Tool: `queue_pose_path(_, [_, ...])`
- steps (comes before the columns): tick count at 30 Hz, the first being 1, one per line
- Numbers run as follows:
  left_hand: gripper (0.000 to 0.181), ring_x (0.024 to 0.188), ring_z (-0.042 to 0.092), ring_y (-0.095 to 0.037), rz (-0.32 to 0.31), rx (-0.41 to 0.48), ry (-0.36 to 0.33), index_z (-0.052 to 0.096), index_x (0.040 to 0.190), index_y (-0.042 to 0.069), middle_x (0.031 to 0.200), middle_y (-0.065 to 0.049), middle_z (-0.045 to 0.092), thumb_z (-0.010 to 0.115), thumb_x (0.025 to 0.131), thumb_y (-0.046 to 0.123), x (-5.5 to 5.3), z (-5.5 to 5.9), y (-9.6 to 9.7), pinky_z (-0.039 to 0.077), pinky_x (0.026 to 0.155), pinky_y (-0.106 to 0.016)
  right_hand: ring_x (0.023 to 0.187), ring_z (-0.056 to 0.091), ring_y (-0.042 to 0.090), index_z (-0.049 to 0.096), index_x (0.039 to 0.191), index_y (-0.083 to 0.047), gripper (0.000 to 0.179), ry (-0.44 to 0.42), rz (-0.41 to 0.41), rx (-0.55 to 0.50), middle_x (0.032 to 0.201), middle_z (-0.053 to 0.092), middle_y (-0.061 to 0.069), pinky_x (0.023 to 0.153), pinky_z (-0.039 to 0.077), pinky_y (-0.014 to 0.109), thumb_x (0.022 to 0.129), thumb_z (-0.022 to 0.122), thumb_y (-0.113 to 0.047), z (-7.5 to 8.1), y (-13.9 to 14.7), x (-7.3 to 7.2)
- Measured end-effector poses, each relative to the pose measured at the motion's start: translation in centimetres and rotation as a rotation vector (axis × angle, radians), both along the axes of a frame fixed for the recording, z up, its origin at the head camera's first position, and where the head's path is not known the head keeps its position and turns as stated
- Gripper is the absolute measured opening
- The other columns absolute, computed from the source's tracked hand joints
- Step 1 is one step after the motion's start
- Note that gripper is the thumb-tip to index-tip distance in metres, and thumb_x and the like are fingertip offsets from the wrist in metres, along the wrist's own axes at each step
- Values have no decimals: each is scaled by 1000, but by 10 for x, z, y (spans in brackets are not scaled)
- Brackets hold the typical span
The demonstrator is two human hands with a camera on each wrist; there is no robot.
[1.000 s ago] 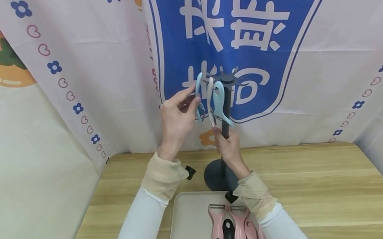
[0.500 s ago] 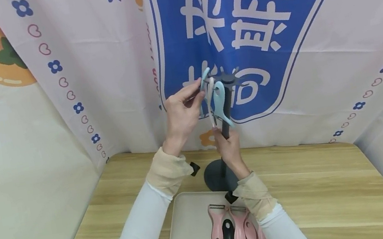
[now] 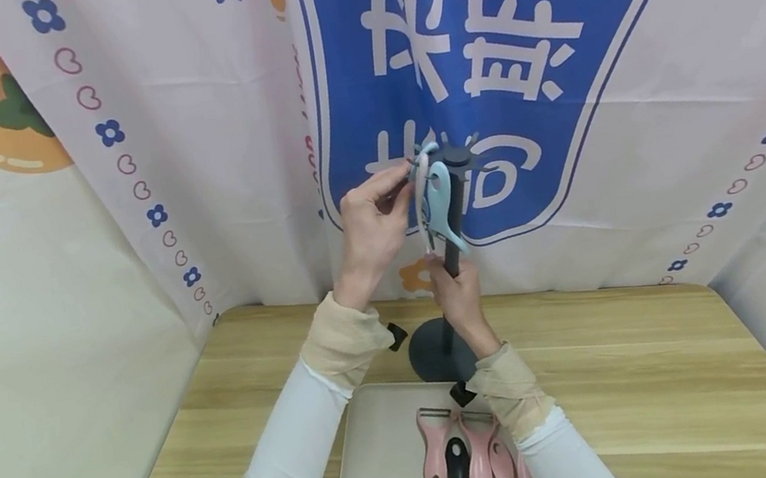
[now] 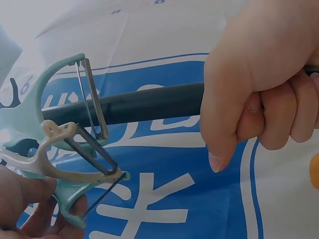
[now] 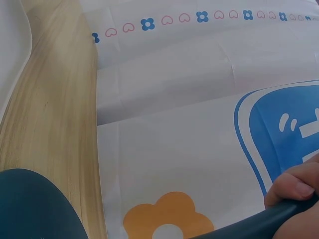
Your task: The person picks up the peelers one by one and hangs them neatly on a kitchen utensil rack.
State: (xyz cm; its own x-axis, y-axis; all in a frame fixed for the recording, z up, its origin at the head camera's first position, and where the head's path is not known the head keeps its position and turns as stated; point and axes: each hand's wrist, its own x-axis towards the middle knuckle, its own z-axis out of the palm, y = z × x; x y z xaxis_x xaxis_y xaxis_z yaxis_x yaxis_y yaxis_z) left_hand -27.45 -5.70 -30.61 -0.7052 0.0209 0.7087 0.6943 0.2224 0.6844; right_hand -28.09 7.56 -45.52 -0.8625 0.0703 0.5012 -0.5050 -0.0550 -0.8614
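A dark stand (image 3: pixel 457 260) with a ring of hooks at its top rises from the table. My left hand (image 3: pixel 374 219) pinches a light blue peeler (image 4: pixel 67 194) up at the hooks; most of it is hidden behind a white peeler (image 3: pixel 420 212) in the head view. That white one and another light blue peeler (image 3: pixel 439 200) hang side by side from hooks. In the left wrist view, their blade ends overlap just past the left fingers. My right hand (image 3: pixel 459 294) is wrapped around the pole below the hanging peelers.
The round stand base (image 3: pixel 433 357) stands on the wooden table (image 3: pixel 641 373) behind a beige tray (image 3: pixel 374 460). Several pink peelers (image 3: pixel 435 459) and a black peeler (image 3: pixel 458 467) lie in the tray. A printed cloth (image 3: pixel 249 168) hangs close behind the stand.
My left hand has moved right, bringing the light blue peeler in to the hooks and behind the white one. The right hand has stayed on the pole.
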Motion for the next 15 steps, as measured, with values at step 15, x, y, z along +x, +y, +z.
queue_pose_path(15, [32,114,76,-30,-50,10,-43,73,133,3,130,-17,75,70,101,-1,5,-3,1,63,91,-35,36,29,4,43,57,-8,53,2,-2,-6,46,37,-12,39,23,21,109,53,-12,-1,1,-1])
